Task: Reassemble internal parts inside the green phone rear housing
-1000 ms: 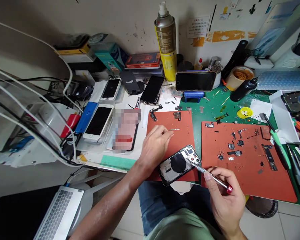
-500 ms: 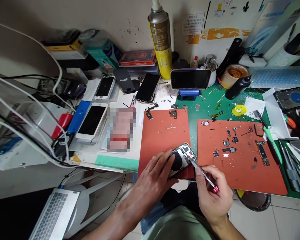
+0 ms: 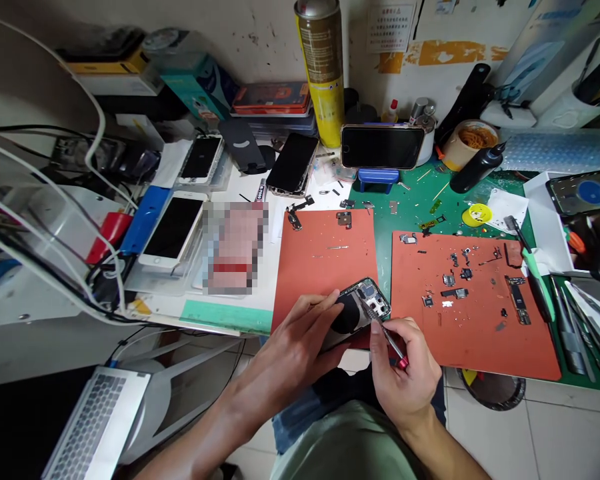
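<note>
My left hand (image 3: 304,337) is closed around the edges of an opened phone housing (image 3: 363,301), with fingers across its back end. The housing lies tilted over the front edge of the left orange mat (image 3: 325,240). Its inside faces up, showing a black round patch and bare metal fittings near the far corner. In my right hand (image 3: 405,370) is a slim metal screwdriver (image 3: 391,342) with a red end, pinched between thumb and fingers. The screwdriver's tip points into the housing near those fittings; exact contact is too small to tell.
A second orange mat (image 3: 480,333) on the right carries several small phone parts and a logic board (image 3: 519,300). Tweezers (image 3: 573,333) and a green-handled brush (image 3: 536,273) lie beyond it. A phone (image 3: 383,147) stands on a blue holder. White cables (image 3: 97,133) hang at left.
My right hand and the screwdriver have shifted left and slightly up, the tip moving along the housing's inside. My left hand still holds the housing. The whole view has shifted slightly.
</note>
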A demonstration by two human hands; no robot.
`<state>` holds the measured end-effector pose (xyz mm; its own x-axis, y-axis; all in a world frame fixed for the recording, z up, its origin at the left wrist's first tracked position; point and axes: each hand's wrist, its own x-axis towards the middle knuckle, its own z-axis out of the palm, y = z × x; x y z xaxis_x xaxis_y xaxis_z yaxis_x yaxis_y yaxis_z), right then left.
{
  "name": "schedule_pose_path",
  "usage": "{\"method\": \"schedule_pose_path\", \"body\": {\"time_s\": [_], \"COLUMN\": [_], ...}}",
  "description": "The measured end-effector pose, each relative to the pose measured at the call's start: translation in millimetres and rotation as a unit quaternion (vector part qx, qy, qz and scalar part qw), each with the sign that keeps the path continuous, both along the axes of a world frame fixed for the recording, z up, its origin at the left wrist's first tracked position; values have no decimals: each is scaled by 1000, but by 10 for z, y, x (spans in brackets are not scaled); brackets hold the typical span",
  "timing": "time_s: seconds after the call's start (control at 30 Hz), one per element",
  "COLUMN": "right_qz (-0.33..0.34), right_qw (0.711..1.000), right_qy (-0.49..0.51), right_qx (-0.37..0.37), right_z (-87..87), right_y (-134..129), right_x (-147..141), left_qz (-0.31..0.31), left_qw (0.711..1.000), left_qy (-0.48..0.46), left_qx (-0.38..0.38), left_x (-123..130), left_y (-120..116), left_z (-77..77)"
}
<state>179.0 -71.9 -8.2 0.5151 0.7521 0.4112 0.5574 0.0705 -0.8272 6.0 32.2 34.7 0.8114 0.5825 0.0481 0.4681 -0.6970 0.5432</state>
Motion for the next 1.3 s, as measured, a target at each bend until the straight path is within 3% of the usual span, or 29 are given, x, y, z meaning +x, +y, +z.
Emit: {"method": "schedule_pose_path", "body": {"time_s": [0.57, 0.8, 0.97, 1.1, 1.3], "right_qz": [6, 44, 33, 67, 59], "right_qw": [1000, 997, 994, 992, 989], "right_qy": [-1, -57, -105, -109, -132], "right_qx": [13, 28, 28, 20, 33], "right_z": [-31, 14, 37, 80, 100], "right_y": [21, 43, 82, 100, 105], "right_x": [-7, 48, 81, 94, 93], "left_qz": [12, 15, 15, 23, 40], "left_qw": [999, 999, 998, 996, 995], "left_qy": [-8, -5, -5, -6, -19], "left_qx": [-35, -40, -68, -86, -92], "left_x": [9, -22, -7, 7, -4], "left_y": [29, 23, 56, 65, 47], "left_z": [21, -22, 32, 62, 13]}}
